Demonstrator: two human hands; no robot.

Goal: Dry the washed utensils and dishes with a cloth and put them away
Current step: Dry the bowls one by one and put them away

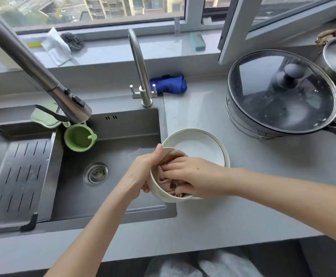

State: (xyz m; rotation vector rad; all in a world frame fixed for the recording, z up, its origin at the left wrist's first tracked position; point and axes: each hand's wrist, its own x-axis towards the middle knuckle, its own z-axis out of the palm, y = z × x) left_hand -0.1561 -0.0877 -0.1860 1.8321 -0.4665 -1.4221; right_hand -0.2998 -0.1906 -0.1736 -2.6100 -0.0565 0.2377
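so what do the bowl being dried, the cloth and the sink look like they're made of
The bowl looks like glazed ceramic: cream, glossy, thick rim. The cloth is soft fabric, maybe microfibre: dusty pink, matte, bunched in folds. The sink looks like brushed stainless steel: grey, dull sheen, sharp edges.

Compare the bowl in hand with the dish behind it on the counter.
The held bowl is smaller; the dish is wider. The held bowl is tilted in the left hand; the dish sits flat on the counter. The held bowl has the pink cloth under the right hand; the dish is empty. Both are off-white.
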